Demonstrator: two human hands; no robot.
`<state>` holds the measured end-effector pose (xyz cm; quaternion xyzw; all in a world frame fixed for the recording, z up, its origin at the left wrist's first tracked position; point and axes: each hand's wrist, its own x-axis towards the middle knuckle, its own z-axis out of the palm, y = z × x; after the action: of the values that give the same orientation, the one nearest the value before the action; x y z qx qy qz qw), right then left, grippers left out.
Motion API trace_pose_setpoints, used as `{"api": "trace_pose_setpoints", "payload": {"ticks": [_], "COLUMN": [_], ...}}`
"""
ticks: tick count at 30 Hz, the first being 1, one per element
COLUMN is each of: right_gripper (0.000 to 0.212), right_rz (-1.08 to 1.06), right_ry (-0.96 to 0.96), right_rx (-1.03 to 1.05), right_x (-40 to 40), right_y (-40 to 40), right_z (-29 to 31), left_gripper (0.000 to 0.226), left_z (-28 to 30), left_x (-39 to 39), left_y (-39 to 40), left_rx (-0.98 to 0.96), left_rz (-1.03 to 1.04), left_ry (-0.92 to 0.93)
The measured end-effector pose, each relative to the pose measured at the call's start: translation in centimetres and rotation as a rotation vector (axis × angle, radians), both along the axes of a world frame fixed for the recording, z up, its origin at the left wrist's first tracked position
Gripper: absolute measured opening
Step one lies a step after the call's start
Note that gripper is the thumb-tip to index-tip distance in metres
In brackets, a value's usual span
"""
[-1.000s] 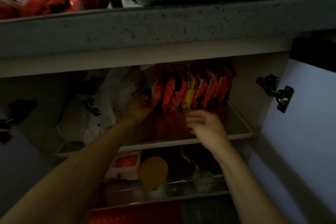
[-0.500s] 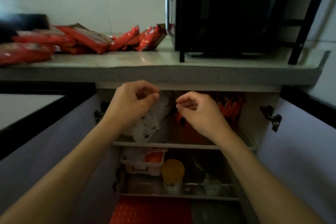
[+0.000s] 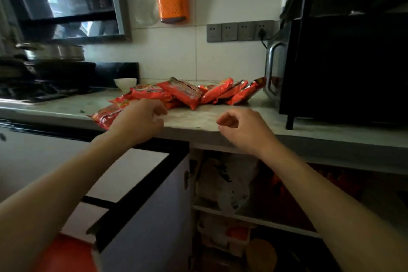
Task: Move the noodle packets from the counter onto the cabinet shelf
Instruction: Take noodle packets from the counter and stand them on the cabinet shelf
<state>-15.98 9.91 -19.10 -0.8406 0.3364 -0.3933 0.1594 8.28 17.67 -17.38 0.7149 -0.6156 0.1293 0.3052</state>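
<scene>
Where the pale surface (image 3: pixel 198 118) meets the tiled back wall, the red noodle packets (image 3: pixel 183 93) are heaped in a loose, overlapping pile, some lying flat and others propped on edge against each other. The pile is spread from the black oven (image 3: pixel 344 68) at the right end of the surface across to the front edge, where one flat packet (image 3: pixel 106 115) is seen to stick out slightly past the rim. The left hand (image 3: pixel 141 121) is held over that front-edge packet with its fingers curled downward; whether the packet is touched or gripped cannot be told, since the fingertips are hidden behind the hand itself. The right hand (image 3: pixel 242 128) is held apart from the pile, near the front edge of the surface, with the fingers loosely curled toward the thumb and nothing pinched between them. Below the front edge, the cabinet is seen open, its door (image 3: pixel 141 201) swung out to the left. On the cabinet shelf (image 3: pixel 254 218), more red packets (image 3: pixel 284 190) can be made out in shadow behind the right forearm, beside a crumpled white plastic bag (image 3: pixel 231 183). A small white bowl (image 3: pixel 125 83) is set at the back of the surface, just left of the pile, and a stove with dark pans (image 3: pixel 55 68) is found at the left end. An orange utensil holder (image 3: pixel 172 0) is hung on the wall above.
</scene>
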Motion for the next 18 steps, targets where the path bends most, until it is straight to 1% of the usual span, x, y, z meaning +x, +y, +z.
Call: {"api": "trace_pose_setpoints", "payload": {"ticks": [2,4,6,9,11,13,15,18], "right_gripper": [0.012,0.014,0.013,0.012,0.013,0.012,0.014,0.018], "right_rz": [0.018,0.037,0.061,0.091,0.106,0.108,0.096,0.05], "right_ry": [0.013,0.015,0.008,0.013,0.029,0.044,0.045,0.055], "right_rx": [0.0,0.004,0.007,0.001,0.012,0.032,0.017,-0.063], "right_x": [1.9,4.1,5.9,8.5,10.1,11.4,12.6,14.3], "right_y": [-0.7,-1.5,-2.0,-2.8,-3.3,-3.9,-4.9,-6.9], "right_z": [0.4,1.0,1.3,1.3,0.9,0.6,0.9,2.0], "left_gripper": [0.04,0.045,0.05,0.077,0.093,0.095,0.088,0.082], "left_z": [-0.1,0.0,0.2,0.1,-0.5,-1.3,-1.9,-1.8], "left_x": [2.7,5.0,6.5,8.2,9.2,9.6,9.8,10.1], "left_y": [-1.4,-2.9,-4.1,-6.0,-7.1,-8.1,-9.3,-10.1], "left_rx": [0.086,0.15,0.166,0.231,0.281,0.292,0.261,0.238], "left_rz": [0.111,0.19,0.254,0.371,0.419,0.446,0.47,0.492], "left_ry": [-0.143,-0.201,-0.183,-0.115,-0.032,0.032,0.02,0.013]}}
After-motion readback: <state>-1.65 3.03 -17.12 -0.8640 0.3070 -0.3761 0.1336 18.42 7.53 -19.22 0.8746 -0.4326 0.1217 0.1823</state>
